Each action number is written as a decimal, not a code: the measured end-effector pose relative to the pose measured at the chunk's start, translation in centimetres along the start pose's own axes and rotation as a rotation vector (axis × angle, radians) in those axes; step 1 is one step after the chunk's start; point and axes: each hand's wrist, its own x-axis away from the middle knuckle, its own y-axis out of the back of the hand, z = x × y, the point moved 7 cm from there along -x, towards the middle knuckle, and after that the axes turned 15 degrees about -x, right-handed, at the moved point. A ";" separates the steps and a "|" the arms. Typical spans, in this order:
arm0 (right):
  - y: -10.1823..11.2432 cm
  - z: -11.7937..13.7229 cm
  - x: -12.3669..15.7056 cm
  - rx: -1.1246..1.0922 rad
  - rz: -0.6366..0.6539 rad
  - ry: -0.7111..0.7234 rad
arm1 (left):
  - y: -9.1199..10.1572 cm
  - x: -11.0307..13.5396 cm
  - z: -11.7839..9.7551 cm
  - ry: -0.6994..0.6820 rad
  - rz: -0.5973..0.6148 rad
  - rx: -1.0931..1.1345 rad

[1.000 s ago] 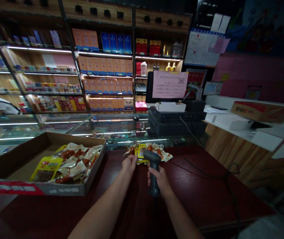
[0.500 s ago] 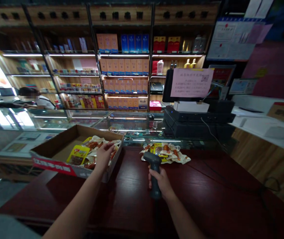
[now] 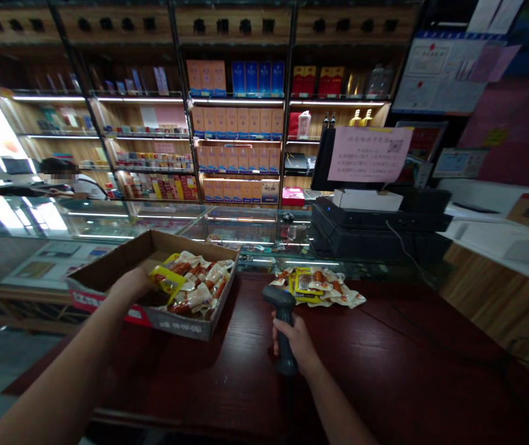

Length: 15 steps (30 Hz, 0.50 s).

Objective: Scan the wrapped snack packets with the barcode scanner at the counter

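Note:
My left hand (image 3: 133, 285) reaches into the left part of an open cardboard box (image 3: 181, 323). Its fingers are closed at the left edge of a yellow snack packet (image 3: 169, 282), which stands tilted; the fingertips are partly hidden. Beside that packet, several clear packs of reddish-brown sausages (image 3: 202, 285) fill the right side of the box. My right hand (image 3: 295, 337) is wrapped round the handle of a dark grey barcode scanner (image 3: 285, 334), held upright over the table. Just beyond the scanner lies a pile of sausage packs (image 3: 336, 287) with yellow packets (image 3: 308, 282) among them.
The dark red table (image 3: 246, 371) meets a glass display counter (image 3: 246, 230) at its far edge. A monitor with a pink sheet (image 3: 367, 154) stands behind on black equipment (image 3: 376, 232). A cable lies at the right. A person (image 3: 74, 179) is at the far left.
My left hand has moved left from the sausage packs to the yellow packet, which is now tilted up. My right hand still holds the scanner. The view has shifted slightly.

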 end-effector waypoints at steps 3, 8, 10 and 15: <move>-0.1 -0.4 -0.2 0.002 0.002 -0.006 | -0.1 0.9 -2.1 -0.127 0.048 -0.320; -0.8 -1.0 -0.5 0.007 0.018 -0.016 | -0.4 3.4 -5.0 -0.245 -0.047 0.048; -1.6 -1.0 -0.5 0.004 0.037 -0.018 | -3.4 4.9 -5.1 -0.174 0.104 0.383; -4.5 -0.4 0.0 0.005 0.136 -0.035 | -11.5 9.4 -4.4 -0.043 0.239 0.683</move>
